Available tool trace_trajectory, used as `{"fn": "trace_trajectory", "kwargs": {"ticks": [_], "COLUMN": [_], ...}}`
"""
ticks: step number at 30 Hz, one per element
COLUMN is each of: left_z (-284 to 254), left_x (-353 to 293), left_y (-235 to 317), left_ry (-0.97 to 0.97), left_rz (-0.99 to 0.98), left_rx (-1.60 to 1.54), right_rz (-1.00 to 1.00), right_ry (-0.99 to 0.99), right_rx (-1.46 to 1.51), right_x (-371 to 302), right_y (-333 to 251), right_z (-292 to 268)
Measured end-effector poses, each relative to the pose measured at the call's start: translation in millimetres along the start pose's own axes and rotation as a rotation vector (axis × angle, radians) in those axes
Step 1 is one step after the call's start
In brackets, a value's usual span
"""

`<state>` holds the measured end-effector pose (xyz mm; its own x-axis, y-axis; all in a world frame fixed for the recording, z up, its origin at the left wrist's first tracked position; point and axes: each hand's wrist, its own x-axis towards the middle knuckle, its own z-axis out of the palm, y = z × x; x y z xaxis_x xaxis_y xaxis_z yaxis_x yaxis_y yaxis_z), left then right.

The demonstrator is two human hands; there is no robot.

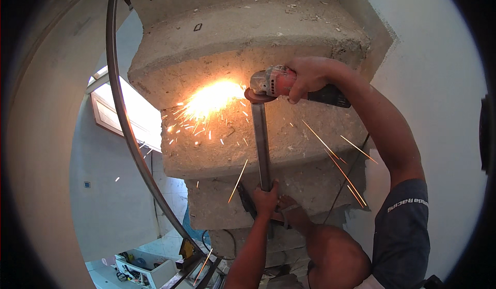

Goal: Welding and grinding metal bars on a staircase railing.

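My right hand (pixel 312 77) grips the red and black body of an angle grinder (pixel 279 81). Its brown disc (pixel 257 98) meets the upper end of a dark square metal tube (pixel 262 142), and a bright burst of sparks sprays off to the left. Lower down, my left hand (pixel 266 200) is closed around the same tube, which stretches away from me over a concrete step (pixel 217 154). Beside that hand is my sandalled foot (pixel 290 206), with my bent knee (pixel 338 255) nearer. Sparks also streak past on the right.
Rough concrete stairs (pixel 232 28) rise ahead, with crumbs and a small dark square ring (pixel 197 27) on one tread. A curved metal rail (pixel 121 103) bounds the left side, above a lower floor. There a white open box (pixel 155 273) holds tools. A pale wall (pixel 439 82) stands right.
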<state>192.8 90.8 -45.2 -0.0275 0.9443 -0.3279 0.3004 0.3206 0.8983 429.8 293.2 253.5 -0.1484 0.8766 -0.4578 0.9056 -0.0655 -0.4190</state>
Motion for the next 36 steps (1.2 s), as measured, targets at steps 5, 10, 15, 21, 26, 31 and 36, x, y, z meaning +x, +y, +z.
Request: {"fn": "trace_trajectory", "kwargs": {"ticks": [5,10,15,21,26,31,36], "left_z": [0,-1,-1,-3,-6,-6,-4], "left_x": [2,0,2,0,1,-1,3], "left_y": [-4,0,-6,-3,-3,4,-9], "left_ry": [0.005,-0.005,0.011,-0.006,-0.032,-0.058,-0.027], "left_rz": [-0.038,-0.014,0.017,-0.023,-0.066,-0.079,-0.023], "left_rx": [-0.030,-0.080,-0.084,-0.087,-0.079,-0.116,-0.086], "right_rz": [0.010,0.003,0.012,0.005,0.048,0.007,0.009], "right_ry": [0.001,0.012,0.018,0.033,0.037,0.031,0.043], "right_rx": [-0.015,-0.008,-0.003,0.017,0.018,0.045,0.033], "right_x": [-3,-3,-2,-4,-8,-10,-12], "right_y": [-2,-2,-1,2,0,1,-7], "right_z": [0,0,2,5,6,6,7]}}
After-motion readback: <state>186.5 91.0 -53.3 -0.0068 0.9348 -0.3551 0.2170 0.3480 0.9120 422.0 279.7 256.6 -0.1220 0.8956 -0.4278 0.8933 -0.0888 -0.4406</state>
